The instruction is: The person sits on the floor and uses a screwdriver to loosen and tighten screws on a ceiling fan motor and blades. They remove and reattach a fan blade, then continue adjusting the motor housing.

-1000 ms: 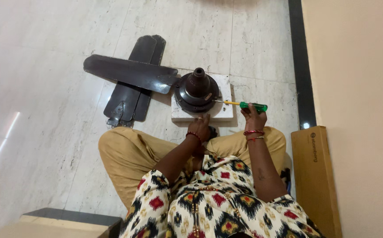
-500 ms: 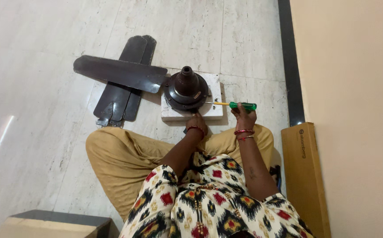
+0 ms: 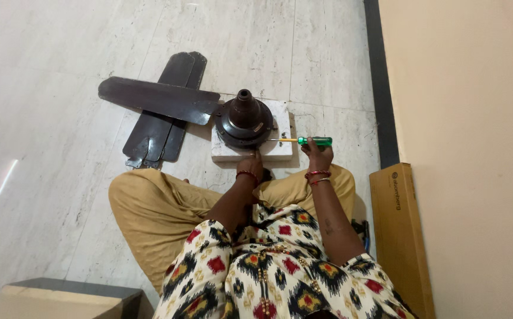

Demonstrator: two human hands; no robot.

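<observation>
The person is sitting cross-legged on the pale tiled floor (image 3: pixel 61 77), with the dark brown ceiling-fan motor (image 3: pixel 244 122) directly ahead of the knees. The motor is resting on a white foam block (image 3: pixel 283 127), which seems to be lifting the round housing off the tiles and keeping it from rolling while it is being worked on.

The right hand (image 3: pixel 317 156), to the right of the motor, is clenching its fingers around the green handle of a screwdriver (image 3: pixel 304 140). The yellowish shaft is lying roughly level and pointing left, its tip meeting the motor's rim; a sideways approach suits a screw set into the edge of the housing. The left hand (image 3: pixel 252 162) is pressing against the near side of the motor and block, apparently steadying them against the push of the tool; whether its fingers are curled or flat I cannot tell.

Counting: 1 motor, 1 foam block, 1 screwdriver. 1 fan blade (image 3: pixel 159 99) is reaching leftward from the motor. Behind it, 2 loose blades (image 3: pixel 159 121) are lying stacked on the floor, making 3 blades. 1 long cardboard box (image 3: pixel 399 230) is lying to the right of the motor, along the beige wall (image 3: pixel 469 118).
</observation>
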